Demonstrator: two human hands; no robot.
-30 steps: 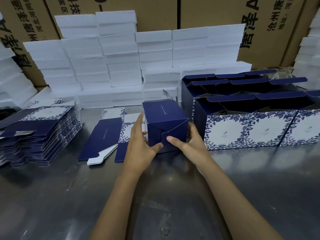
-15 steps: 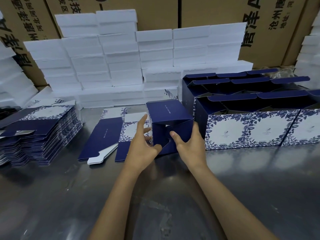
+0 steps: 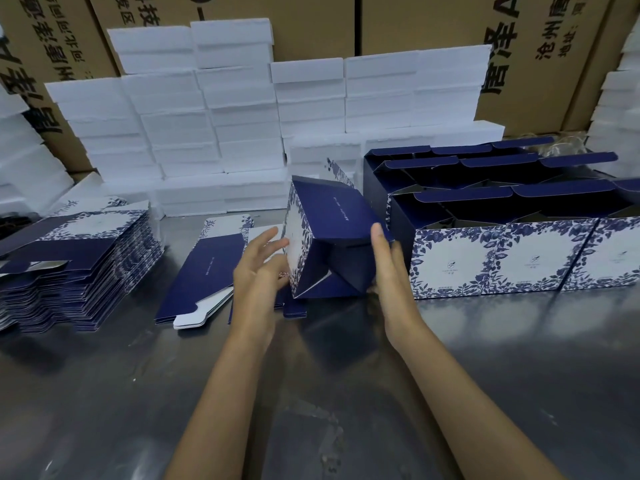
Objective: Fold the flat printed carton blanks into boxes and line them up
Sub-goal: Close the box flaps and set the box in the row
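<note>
A: From the head camera, what sits between the hands?

B: A navy-blue folded carton box with a white floral-printed side panel point(image 3: 329, 237), tilted, its lower edge on or just above the grey metal table point(image 3: 311, 393) — I cannot tell which. Its interlocked bottom flaps face the camera, and it lies just left of the row of finished navy and floral-printed boxes point(image 3: 502, 237).

A: How does the left hand point(image 3: 258, 271) meet it?

B: Fingers straight and spread, their tips touching the white floral panel on the box's left side. It presses rather than grips.

A: And the right hand point(image 3: 391, 268)?

B: Flat against the box's right side, fingers straight and together, the tips reaching the upper right edge. The box is held between the two open palms. Whether the thumb touches the bottom flaps I cannot tell; it is hidden.

A: Where are the unfolded ones?

B: A tall stack of flat navy and floral carton blanks point(image 3: 79, 268) stands at the left edge of the table. A few loose flat navy blanks point(image 3: 204, 275) lie between that stack and the left hand, partly under the wrist.

A: Behind all that?

B: Stacked white foam blocks point(image 3: 214, 109) along the back, and behind them brown corrugated shipping cartons with black printed characters point(image 3: 540, 46).
</note>
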